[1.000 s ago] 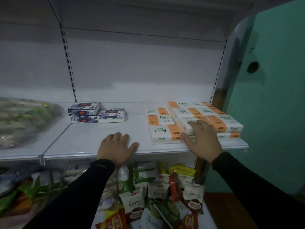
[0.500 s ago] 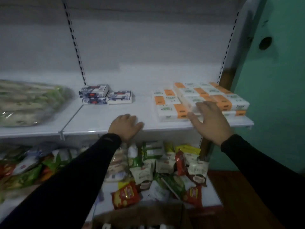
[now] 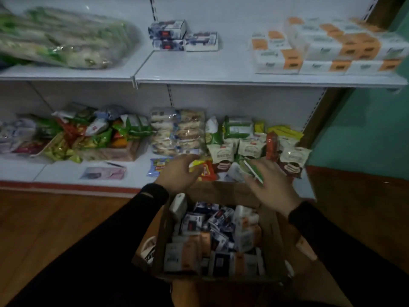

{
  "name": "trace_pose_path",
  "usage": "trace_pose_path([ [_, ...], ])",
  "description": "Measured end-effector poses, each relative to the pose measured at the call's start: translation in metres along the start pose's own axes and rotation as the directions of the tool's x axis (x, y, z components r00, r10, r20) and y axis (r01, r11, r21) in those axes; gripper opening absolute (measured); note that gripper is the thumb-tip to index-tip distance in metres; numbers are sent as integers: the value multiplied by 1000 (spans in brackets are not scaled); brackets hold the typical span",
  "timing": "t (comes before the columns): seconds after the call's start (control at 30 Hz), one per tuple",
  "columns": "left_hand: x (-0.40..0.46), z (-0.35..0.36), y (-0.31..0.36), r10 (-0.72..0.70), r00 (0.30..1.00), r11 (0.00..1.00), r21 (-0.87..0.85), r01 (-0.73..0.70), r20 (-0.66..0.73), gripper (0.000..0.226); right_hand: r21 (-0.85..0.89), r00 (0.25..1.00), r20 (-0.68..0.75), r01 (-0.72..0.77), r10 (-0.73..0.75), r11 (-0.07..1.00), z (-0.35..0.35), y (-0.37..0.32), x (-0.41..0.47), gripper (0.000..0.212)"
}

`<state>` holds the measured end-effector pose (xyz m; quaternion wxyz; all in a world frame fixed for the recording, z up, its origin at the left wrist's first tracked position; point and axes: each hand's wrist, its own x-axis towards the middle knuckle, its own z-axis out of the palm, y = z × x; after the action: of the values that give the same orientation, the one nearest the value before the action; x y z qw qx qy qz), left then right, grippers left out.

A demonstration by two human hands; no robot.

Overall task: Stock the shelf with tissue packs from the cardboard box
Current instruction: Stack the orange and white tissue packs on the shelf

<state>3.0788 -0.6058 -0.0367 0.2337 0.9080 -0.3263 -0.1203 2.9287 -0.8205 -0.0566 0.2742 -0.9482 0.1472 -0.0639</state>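
An open cardboard box [image 3: 271, 235] stands on the floor below me, filled with several tissue packs [image 3: 212, 238], some orange-and-white and some dark blue. My left hand [image 3: 177, 172] and my right hand [image 3: 271, 187] hover above the box's far edge, both empty with relaxed fingers. On the upper shelf [image 3: 199, 68] lie stacked orange-and-white tissue packs [image 3: 327, 47] at the right. Three dark blue tissue packs [image 3: 182, 36] sit near the shelf's middle.
A large clear bag of green-wrapped goods [image 3: 66, 38] lies on the upper shelf at the left. The lower shelf [image 3: 93, 173] is crowded with snack packets [image 3: 241, 145]. Wooden floor [image 3: 55, 224] spreads to the left; a green wall [image 3: 371, 129] stands at the right.
Both hands have left the upper shelf and dropped to just above the box. My view has tilted down, bringing the box and the floor into sight.
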Motion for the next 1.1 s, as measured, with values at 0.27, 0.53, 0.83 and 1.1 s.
trace_pose_path([
  [0.27,-1,88,-80,-230,942,972,5,236,244,42,-6,903,403,-157,146,988,108,9,16,55],
  [0.53,13,167,-135,-414,870,895,-57,443,268,69,78,831,537,-220,145,972,224,3,103,46],
  [0.83,22,193,-153,-478,843,828,-195,526,244,57,292,664,650,-668,370,685,309,1,142,39],
  [1.1,10,195,-155,-447,857,842,-203,500,255,28,286,700,575,-658,425,697,325,22,127,24],
])
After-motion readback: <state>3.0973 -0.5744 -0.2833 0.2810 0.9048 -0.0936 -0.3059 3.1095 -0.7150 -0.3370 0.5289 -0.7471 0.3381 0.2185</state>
